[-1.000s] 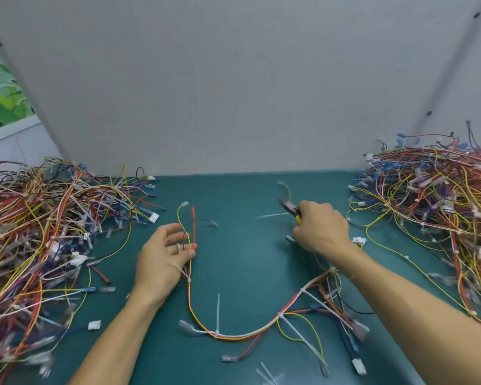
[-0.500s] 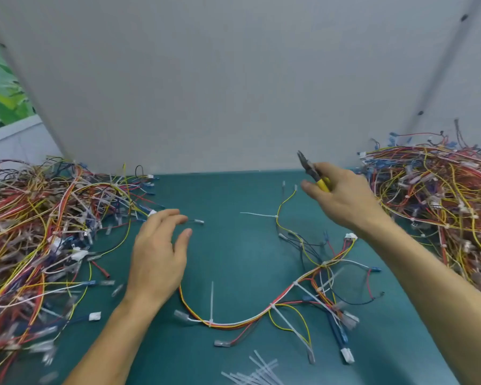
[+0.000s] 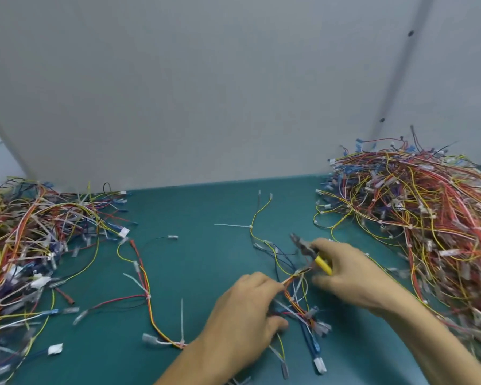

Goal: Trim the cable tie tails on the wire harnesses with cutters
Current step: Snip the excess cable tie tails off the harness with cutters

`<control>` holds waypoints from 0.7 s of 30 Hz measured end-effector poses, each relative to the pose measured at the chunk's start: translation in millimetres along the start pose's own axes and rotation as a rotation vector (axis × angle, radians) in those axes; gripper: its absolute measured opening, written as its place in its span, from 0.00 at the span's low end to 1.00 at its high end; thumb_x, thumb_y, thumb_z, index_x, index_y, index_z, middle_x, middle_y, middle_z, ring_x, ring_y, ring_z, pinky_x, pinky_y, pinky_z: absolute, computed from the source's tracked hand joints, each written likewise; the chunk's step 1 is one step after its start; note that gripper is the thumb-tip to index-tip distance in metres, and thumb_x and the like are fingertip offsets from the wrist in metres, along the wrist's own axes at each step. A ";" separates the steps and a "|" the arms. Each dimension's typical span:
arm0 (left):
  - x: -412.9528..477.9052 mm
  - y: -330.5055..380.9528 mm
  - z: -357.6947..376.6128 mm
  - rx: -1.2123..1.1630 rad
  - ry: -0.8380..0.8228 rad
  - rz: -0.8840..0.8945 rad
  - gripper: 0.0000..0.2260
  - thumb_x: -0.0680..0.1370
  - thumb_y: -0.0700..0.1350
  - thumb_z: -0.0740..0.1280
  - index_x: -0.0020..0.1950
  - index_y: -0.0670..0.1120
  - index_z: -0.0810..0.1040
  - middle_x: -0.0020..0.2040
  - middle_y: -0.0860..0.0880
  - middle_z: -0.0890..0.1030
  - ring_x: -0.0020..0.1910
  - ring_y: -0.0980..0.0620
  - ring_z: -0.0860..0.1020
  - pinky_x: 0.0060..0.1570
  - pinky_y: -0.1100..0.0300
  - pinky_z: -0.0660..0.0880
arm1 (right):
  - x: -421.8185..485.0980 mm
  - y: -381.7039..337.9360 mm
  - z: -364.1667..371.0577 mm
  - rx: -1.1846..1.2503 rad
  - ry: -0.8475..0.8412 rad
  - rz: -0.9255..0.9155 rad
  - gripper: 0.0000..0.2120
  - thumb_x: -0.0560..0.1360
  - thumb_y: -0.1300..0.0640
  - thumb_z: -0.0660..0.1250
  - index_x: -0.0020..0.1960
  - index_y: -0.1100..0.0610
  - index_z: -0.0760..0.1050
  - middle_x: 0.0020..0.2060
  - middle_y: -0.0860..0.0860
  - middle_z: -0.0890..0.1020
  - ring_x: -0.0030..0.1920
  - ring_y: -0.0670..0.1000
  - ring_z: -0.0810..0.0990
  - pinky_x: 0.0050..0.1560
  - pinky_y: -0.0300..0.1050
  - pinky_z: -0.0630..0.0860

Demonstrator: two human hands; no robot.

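Clamping the harness [image 3: 295, 276] mid-mat [image 3: 195, 259] with the left hand [image 3: 247, 309], fingers curled round the bundle, probably to steady it and turn a tie up. Gripping the cutters [image 3: 310, 252] in the right hand [image 3: 350, 273], yellow handle in the fist, nose angled up and away, just above the wires and on no tie yet. Too blurred to tell whether the blades are apart. Left to trim: one tail [image 3: 182, 320] standing upright at the front, another [image 3: 231, 225] lying further back. Flanked by the left pile [image 3: 25, 232] and right pile [image 3: 428, 204], likely done and waiting stock.
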State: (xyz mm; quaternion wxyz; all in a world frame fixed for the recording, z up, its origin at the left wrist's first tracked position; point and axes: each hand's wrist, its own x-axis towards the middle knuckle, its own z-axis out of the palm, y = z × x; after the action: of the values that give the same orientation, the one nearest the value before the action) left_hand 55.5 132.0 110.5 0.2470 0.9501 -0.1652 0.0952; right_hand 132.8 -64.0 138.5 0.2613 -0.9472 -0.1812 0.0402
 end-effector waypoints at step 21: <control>6.4 -42.7 -4.7 -0.064 0.021 0.180 0.08 0.75 0.42 0.67 0.51 0.48 0.84 0.52 0.59 0.82 0.45 0.54 0.78 0.49 0.60 0.75 | 4.1 10.0 0.3 0.058 0.093 0.140 0.15 0.69 0.54 0.69 0.52 0.47 0.68 0.45 0.46 0.77 0.45 0.49 0.74 0.40 0.43 0.66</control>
State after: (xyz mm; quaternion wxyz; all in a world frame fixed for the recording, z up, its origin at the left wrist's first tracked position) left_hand 76.3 167.8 97.5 0.2692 0.9220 -0.2503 0.1215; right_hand 139.8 -70.3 133.2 0.2934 -0.9504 -0.1011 0.0194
